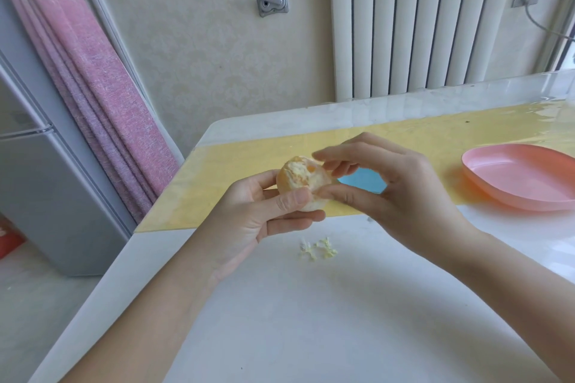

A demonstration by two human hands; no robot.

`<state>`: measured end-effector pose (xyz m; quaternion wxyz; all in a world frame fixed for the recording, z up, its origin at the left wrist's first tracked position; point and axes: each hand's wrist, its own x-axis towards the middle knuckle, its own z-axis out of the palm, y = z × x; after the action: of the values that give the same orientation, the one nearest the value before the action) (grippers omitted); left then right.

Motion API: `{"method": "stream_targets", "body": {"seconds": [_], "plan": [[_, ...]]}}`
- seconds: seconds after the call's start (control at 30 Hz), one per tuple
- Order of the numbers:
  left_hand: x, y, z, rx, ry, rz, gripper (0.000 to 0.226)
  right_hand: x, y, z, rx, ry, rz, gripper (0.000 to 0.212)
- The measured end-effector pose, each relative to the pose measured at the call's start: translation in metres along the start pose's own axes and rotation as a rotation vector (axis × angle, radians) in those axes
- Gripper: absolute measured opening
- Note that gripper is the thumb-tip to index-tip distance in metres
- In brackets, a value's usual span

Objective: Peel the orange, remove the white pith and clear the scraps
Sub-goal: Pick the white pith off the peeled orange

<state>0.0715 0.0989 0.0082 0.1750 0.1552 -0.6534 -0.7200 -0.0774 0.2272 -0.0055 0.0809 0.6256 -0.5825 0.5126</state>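
Curling round the orange (303, 180) above the table (311, 320), the left hand (264, 214) is gripping it while the right hand (395, 183) is pinching it from 3 o'clock; scraps (317, 248) are lying at its 6 o'clock.

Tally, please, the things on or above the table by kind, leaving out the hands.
Fruit: 1, the orange
Dish: 1, the pink plate
Scraps: 1, the pile of pith scraps
Unidentified: 1, the blue item
Total: 4
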Motion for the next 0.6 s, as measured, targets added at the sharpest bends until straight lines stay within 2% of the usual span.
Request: {"method": "stream_targets", "body": {"seconds": [0.1, 0.23, 0.43, 0.6], "plan": [[0.0000, 0.0005, -0.0010, 0.051, 0.020, 0.015, 0.043, -0.0003, -0.0017, 0.0008, 0.022, 0.003, 0.000, 0.024], [-0.0004, 0.0004, -0.0019, 0.101, 0.032, 0.008, 0.040, -0.0008, -0.0028, 0.0025, -0.024, 0.071, -0.069, 0.012], [-0.0009, 0.0006, -0.0008, 0.091, 0.026, -0.009, 0.037, -0.0002, -0.0012, 0.0081, -0.255, 0.108, -0.184, 0.018], [-0.0015, 0.0001, 0.0006, 0.045, 0.008, -0.037, 0.040, -0.0001, -0.0009, 0.0089, -0.277, 0.062, -0.179, 0.021]]}}
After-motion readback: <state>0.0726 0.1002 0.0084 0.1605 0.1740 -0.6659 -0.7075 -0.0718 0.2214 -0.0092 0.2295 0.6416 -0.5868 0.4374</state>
